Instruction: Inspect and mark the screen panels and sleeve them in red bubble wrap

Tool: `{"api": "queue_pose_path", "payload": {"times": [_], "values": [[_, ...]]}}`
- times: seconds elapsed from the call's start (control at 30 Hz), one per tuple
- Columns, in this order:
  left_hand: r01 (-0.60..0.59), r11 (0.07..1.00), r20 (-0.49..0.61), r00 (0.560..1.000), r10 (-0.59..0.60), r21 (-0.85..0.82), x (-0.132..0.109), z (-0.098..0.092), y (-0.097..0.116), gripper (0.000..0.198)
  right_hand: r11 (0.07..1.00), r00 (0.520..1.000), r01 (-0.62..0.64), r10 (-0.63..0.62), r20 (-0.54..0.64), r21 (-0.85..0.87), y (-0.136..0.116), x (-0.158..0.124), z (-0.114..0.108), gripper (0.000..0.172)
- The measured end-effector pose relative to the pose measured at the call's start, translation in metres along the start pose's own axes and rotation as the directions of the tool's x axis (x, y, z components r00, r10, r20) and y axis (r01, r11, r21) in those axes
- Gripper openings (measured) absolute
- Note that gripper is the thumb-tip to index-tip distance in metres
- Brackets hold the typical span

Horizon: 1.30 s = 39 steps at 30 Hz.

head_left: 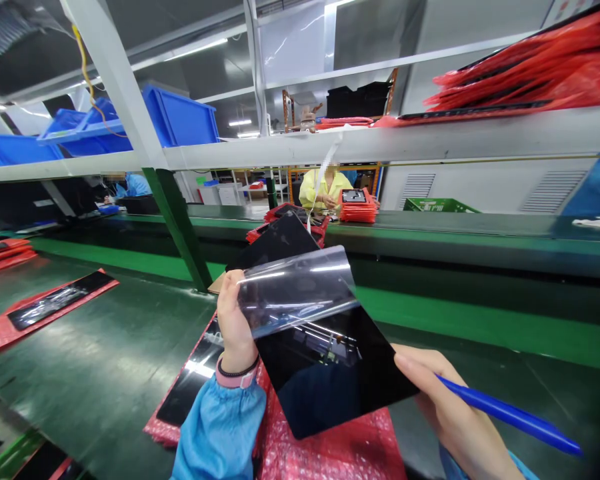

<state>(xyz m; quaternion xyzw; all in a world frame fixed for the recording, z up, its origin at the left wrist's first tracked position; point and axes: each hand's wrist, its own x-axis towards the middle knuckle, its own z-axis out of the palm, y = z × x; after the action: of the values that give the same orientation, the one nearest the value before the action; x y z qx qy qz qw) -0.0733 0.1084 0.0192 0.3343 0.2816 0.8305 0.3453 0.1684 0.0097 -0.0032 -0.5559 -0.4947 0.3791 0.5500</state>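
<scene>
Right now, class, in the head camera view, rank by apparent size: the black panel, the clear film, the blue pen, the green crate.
1. The black panel
2. The clear film and blue pen look alike, so unranked
3. The green crate, though distance shrinks it

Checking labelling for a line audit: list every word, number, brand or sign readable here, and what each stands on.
Nothing can be read: the white sign at the top right corner is too small and blurred, and the clear film and blue plastic pen show no legible marking.
</scene>
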Motion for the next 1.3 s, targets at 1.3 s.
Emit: {"api": "queue_pose_path", "payload": {"times": [1.3], "values": [[-0.321, 0.914, 0.432, 0.881, 0.192, 0.249, -0.044, 0.005, 0.000, 0.011, 0.411, 0.523, 0.831, -0.806, 0.278, -0.373, -0.006, 0.005, 0.015, 0.078]]}}
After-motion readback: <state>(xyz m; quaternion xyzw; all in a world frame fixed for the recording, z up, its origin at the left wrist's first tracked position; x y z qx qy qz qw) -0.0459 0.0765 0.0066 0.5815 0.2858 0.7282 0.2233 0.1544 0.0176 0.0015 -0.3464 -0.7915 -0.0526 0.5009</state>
